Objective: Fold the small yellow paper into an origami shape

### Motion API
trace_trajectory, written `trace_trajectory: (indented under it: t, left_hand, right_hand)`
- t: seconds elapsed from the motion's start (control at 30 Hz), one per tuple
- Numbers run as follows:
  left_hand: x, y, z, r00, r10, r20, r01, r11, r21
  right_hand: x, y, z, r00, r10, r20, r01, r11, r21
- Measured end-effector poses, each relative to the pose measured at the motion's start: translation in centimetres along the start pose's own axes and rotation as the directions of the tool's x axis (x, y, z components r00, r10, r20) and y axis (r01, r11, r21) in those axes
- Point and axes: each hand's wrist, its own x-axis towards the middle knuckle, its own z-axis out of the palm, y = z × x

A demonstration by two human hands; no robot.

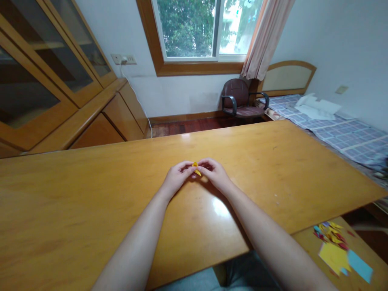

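Over the middle of the wooden table (100, 202), a small folded piece of yellow paper (197, 172) is pinched between both hands. My left hand (178, 176) grips its left side with thumb and fingertips. From the other side, my right hand (214, 173) holds it with thumb and bent forefinger. The fingertips of both hands nearly meet around the paper. One pointed yellow end sticks out toward me, and a smaller yellow part shows above the thumbs. The rest of the folded piece is hidden by the fingers.
On a lower surface at right lie yellow paper sheets (334, 258), a blue sheet (360, 265) and a pile of small coloured folded pieces (331, 234). Beyond the table are an armchair (238, 99) and a bed (327, 125). A glass-fronted cabinet (87, 117) stands left.
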Motion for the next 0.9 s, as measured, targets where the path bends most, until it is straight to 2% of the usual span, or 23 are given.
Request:
trace_trajectory:
  t: [0.17, 0.4, 0.63, 0.9]
  left_hand:
    - [0.3, -0.5, 0.0, 0.999, 0.024, 0.031, -0.024, 1.0, 0.012]
    - [0.4, -0.6, 0.1, 1.0, 0.017, -0.026, -0.017, 1.0, -0.008]
    - [0.4, -1.0, 0.0, 1.0, -0.003, -0.021, 0.003, 1.0, -0.028]
    - [0.2, -0.9, 0.0, 0.999, -0.031, -0.039, 0.027, 0.996, -0.089]
  right_hand:
    - [-0.1, 0.0, 0.1, 1.0, 0.002, 0.014, -0.002, 1.0, -0.023]
    - [-0.4, -0.2, 0.4, 1.0, -0.015, 0.004, 0.015, 0.999, -0.047]
    - [-0.5, -1.1, 0.3, 0.981, -0.194, 0.008, 0.186, 0.932, -0.312]
    - [-0.4, -1.0, 0.1, 0.953, -0.301, 0.02, 0.279, 0.856, -0.435]
